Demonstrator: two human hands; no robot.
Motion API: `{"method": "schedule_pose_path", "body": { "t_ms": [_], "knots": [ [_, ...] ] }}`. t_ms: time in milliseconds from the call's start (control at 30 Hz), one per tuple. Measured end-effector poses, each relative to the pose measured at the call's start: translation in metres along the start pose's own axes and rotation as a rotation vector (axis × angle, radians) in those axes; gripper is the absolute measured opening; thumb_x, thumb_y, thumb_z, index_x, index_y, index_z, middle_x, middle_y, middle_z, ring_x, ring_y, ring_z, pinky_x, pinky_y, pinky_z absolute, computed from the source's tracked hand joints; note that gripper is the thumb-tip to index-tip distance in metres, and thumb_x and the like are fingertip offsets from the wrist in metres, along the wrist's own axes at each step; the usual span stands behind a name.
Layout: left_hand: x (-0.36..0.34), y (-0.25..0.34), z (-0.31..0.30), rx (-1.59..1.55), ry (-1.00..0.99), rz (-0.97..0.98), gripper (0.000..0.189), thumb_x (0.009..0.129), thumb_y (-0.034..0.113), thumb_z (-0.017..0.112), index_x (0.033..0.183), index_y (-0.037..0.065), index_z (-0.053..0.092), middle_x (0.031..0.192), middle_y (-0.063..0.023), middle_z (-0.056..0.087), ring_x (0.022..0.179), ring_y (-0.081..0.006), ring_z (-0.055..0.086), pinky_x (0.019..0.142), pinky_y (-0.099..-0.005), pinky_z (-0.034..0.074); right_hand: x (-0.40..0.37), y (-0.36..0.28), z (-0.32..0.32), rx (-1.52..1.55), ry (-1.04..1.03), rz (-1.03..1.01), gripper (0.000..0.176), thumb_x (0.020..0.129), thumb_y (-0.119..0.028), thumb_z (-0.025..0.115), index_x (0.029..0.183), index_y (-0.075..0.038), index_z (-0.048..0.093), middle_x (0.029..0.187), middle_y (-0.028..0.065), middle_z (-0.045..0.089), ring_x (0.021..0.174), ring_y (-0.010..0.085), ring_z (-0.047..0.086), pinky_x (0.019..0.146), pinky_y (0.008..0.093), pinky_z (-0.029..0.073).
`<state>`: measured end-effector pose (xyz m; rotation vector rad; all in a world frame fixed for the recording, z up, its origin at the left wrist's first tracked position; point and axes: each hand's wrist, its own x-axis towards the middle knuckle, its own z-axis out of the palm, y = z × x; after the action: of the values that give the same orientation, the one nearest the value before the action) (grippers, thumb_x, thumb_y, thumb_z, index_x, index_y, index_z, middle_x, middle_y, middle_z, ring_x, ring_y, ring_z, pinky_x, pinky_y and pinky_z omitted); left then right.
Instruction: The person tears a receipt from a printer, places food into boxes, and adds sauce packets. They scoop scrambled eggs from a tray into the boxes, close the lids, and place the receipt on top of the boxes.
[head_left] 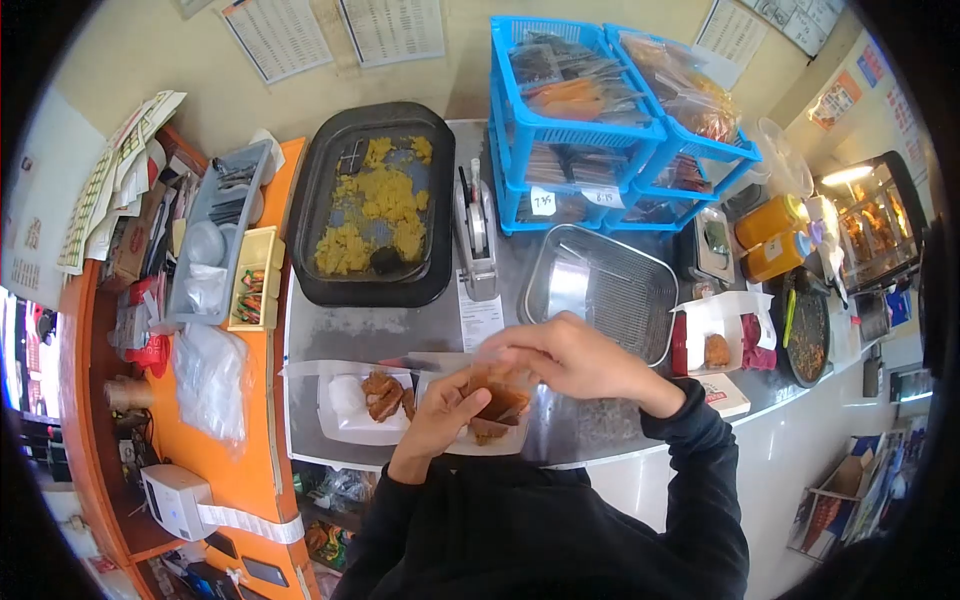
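Observation:
My left hand [437, 420] grips a small clear plastic packet [503, 398] with orange-brown contents, its thumb lying over the front. My right hand [585, 362] is closed at the packet's top edge, fingers bent together; the exact pinch is blurred. Below the packet is an open white paper box [515, 440], mostly covered by my hands, with a bit of browned food [487, 432] showing. To the left, a second open white box [340, 428] holds fried chicken pieces [384, 395] beside a white wrapped portion [350, 399].
Behind my hands are a black tray [437, 270] of yellow food, a tape dispenser [480, 245] and a wire-mesh basket [610, 290]. Blue crates [585, 130] of packets rise at the back. Rightward stand a red-and-white box [690, 345] and sauce bottles [775, 255]. An orange counter [255, 380] adjoins left.

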<state>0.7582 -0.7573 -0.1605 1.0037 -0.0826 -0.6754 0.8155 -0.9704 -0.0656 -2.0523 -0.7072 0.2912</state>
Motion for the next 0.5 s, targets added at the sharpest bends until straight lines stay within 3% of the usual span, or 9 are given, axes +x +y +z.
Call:
{"method": "schedule_pose_path", "body": {
  "t_ms": [67,133,167,200,233,267,333,433,500],
  "knots": [
    [0.006,0.0,0.0,0.044,0.054,0.043,0.036,0.096,0.015,0.055,0.127,-0.004,0.051,0.113,-0.0139,0.063,0.101,-0.0213,0.064,0.088,-0.0352,0.054,-0.004,0.014,-0.01,-0.095,0.228,-0.073,0.014,0.09,-0.009,0.056,0.095,-0.002,0.067,0.086,0.0154,0.068,0.079,0.0298,0.067,0.068,0.0347,0.051],
    [0.004,0.002,-0.006,0.041,0.06,0.025,0.036,0.096,0.015,0.055,0.124,-0.006,0.051,0.109,-0.0196,0.064,0.099,-0.0278,0.066,0.085,-0.044,0.057,-0.007,0.007,-0.063,-0.184,0.463,0.077,0.013,0.091,-0.006,0.055,0.092,-0.002,0.067,0.091,0.0115,0.069,0.087,0.0228,0.066,0.071,0.0319,0.051],
    [0.001,0.003,-0.004,0.006,0.087,0.035,0.033,0.097,0.015,0.052,0.122,-0.006,0.053,0.11,-0.0223,0.063,0.097,-0.0312,0.066,0.08,-0.0482,0.058,-0.004,0.019,-0.09,-0.34,0.708,0.0,0.014,0.091,-0.006,0.054,0.089,-0.002,0.067,0.086,0.0087,0.068,0.083,0.0186,0.066,0.069,0.0301,0.05],
    [0.0,0.003,-0.005,-0.023,0.088,0.035,0.032,0.097,0.014,0.052,0.121,-0.006,0.054,0.111,-0.0197,0.063,0.098,-0.0291,0.066,0.083,-0.0464,0.058,-0.006,0.04,-0.126,-0.5,0.874,-0.053,0.016,0.093,-0.009,0.054,0.089,-0.003,0.067,0.084,0.0092,0.068,0.077,0.0202,0.066,0.068,0.0291,0.049],
    [-0.003,0.002,-0.008,-0.054,0.086,0.033,0.03,0.097,0.014,0.052,0.12,-0.006,0.055,0.112,-0.0171,0.063,0.1,-0.027,0.065,0.086,-0.0446,0.057,-0.005,0.038,-0.153,-0.308,1.016,0.102,0.016,0.094,-0.012,0.054,0.093,-0.004,0.068,0.082,0.0091,0.068,0.077,0.0219,0.065,0.069,0.0294,0.049],
    [-0.006,0.0,-0.012,-0.085,0.087,0.028,0.029,0.097,0.014,0.052,0.119,-0.006,0.057,0.113,-0.0144,0.063,0.101,-0.0249,0.065,0.088,-0.0428,0.056,-0.007,0.047,-0.187,-0.648,1.086,0.073,0.016,0.094,-0.013,0.054,0.1,-0.004,0.066,0.09,0.0101,0.068,0.083,0.023,0.064,0.071,0.0307,0.05],
    [-0.009,-0.004,-0.017,-0.165,0.11,0.064,0.03,0.098,0.015,0.05,0.118,-0.007,0.057,0.115,-0.0173,0.062,0.103,-0.0299,0.064,0.088,-0.0486,0.055,-0.004,0.077,-0.236,-0.687,1.106,-0.069,0.018,0.09,-0.014,0.059,0.105,-0.005,0.065,0.098,0.0122,0.065,0.09,0.0248,0.062,0.073,0.0318,0.05],
    [-0.015,-0.003,-0.021,-0.249,0.17,0.109,0.031,0.099,0.017,0.049,0.117,-0.007,0.057,0.117,-0.0197,0.061,0.104,-0.0331,0.063,0.089,-0.0517,0.054,-0.004,0.105,-0.268,-0.761,0.805,0.128,0.024,0.083,-0.014,0.066,0.106,-0.006,0.064,0.101,0.0146,0.062,0.093,0.0277,0.062,0.076,0.0342,0.05],
    [-0.016,0.0,-0.021,-0.122,0.169,0.172,0.033,0.1,0.019,0.048,0.118,-0.007,0.056,0.118,-0.0197,0.06,0.105,-0.0338,0.063,0.09,-0.0536,0.053,0.004,0.126,-0.287,-0.76,0.724,0.155,0.025,0.079,-0.013,0.068,0.103,-0.006,0.064,0.099,0.014,0.062,0.093,0.0288,0.061,0.077,0.0356,0.049]
  ]
}}
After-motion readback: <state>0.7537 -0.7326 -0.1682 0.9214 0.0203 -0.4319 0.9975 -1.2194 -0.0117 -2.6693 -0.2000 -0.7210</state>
